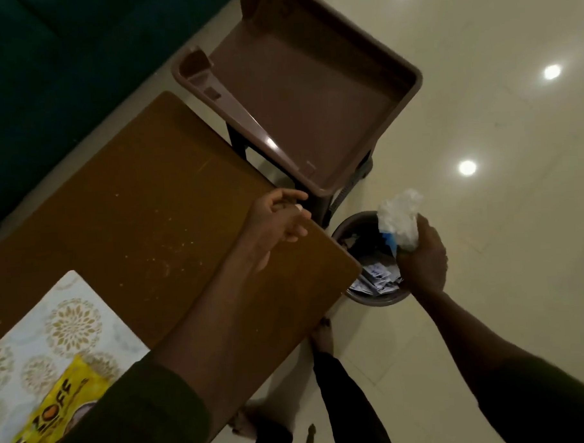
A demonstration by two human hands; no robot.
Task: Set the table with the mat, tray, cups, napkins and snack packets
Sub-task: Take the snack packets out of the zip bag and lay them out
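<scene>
The right hand point(422, 259) has its grip closed around a crumpled wad of white, thin plastic or paper point(399, 220), with a bit of blue showing, held over a small round dark waste bin point(377, 296) that stands on the glossy cream tiled floor point(497, 128) just beyond the right end of the worktop. The bin already holds scraps of printed paper. The left hand point(280, 221) hovers over the far right corner of the brown wooden worktop point(132, 201), its fingers loosely curled and holding nothing; whether it touches the wood is hard to tell in this dim light.

At the near left, a pale mat with gold floral medallions point(48, 332) lies flat on the worktop, and a yellow snack packet with dark lettering point(48, 423) rests on it, partly cut off by the frame edge. A brown plastic tray with raised rim and handle cut-outs point(408, 72) sits off the worktop on a dark stand to the far right. Pale crumbs are scattered across the bare wood.

By my reading the setting is at an early stage: mat down, one packet placed. The tray has not yet come over to the worktop, and no cups or napkins can be seen. The wad looks like waste headed for the bin rather than a napkin.
</scene>
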